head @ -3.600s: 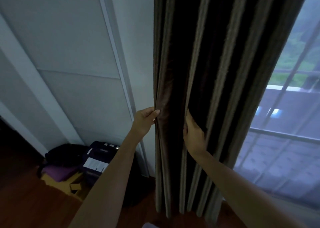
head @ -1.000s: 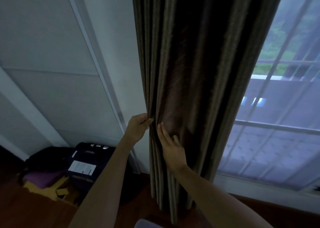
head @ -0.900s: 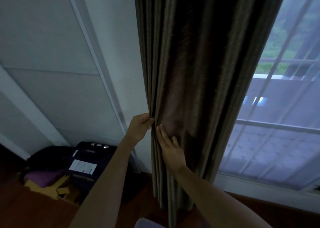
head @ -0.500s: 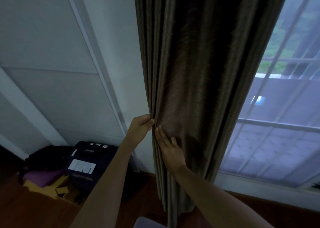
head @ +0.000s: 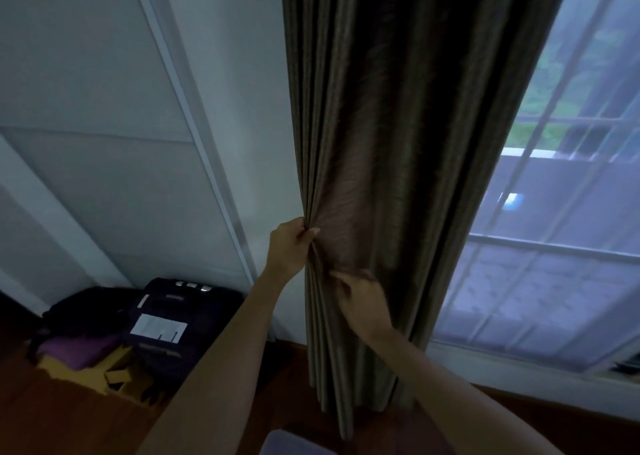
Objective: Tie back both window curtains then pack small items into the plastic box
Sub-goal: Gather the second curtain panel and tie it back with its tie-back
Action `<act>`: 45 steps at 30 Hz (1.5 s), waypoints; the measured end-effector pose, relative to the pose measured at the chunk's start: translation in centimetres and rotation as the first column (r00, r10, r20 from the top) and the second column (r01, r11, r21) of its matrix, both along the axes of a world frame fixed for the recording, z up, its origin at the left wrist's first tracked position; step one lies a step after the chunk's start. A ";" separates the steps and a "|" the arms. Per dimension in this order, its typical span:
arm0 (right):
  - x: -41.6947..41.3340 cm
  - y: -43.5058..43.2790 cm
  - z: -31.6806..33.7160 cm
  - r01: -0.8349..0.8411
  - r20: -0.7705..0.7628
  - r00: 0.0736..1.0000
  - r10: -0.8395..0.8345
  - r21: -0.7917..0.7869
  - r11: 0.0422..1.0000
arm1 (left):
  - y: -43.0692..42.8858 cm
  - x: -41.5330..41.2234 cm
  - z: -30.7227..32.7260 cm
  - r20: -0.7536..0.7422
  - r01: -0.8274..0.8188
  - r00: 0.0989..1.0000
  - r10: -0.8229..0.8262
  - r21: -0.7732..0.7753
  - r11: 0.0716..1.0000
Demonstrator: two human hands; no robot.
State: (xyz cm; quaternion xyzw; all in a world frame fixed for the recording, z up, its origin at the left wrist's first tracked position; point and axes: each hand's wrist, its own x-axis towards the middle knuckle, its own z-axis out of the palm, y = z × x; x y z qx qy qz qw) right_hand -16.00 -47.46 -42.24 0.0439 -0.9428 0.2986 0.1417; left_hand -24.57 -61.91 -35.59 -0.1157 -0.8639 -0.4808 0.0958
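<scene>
Curtain (head: 381, 143): dark brown-olive fabric hanging in vertical pleats at the centre of the head view. It sits between a pale panelled wall (head: 104, 143) on the left and a window (head: 554, 264) on the right. The fabric is drawn into a narrow column, and its hem hangs just above the wooden floor (head: 52, 420).

Left hand (head: 291, 247): clamped on the curtain's left edge. The fingers are curled round the outer pleats from behind, with the thumb laid over the front. The pleats converge at this grip and fan out again below it.

Right hand (head: 360, 302): located just below and to the right of the left hand, on the front face of the curtain. The fingers are curled into the cloth and gripping a fold. Motion blur hides the exact placement of the fingertips. The two hands are near each other but not touching.

Window: pale glass with horizontal and diagonal bars. Greenery and a railing show through its upper part. A white sill runs along its lower edge.

Floor corner, lower left: a dark suitcase (head: 180, 316) with a white label (head: 157, 328) stands against the wall. A black bag (head: 83, 309) lies beside it. A purple cloth (head: 79, 349) rests on yellow cardboard (head: 114, 375) in front of them.
</scene>
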 end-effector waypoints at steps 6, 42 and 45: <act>1.1 4.8 6.7 0.258 -0.532 0.762 -0.370 -0.275 0.926 | 0.3 0.3 -0.8 -0.064 0.017 0.998 -0.021 -0.058 0.998; 0.5 0.4 -1.5 0.016 0.016 1.000 -0.024 0.380 0.925 | -0.6 -0.5 -2.3 0.190 0.123 0.960 -0.206 0.374 0.919; 0.7 0.0 -2.3 -0.015 0.017 1.000 0.008 0.424 0.906 | -0.3 -0.2 -1.9 0.241 0.117 0.944 -0.223 0.388 0.914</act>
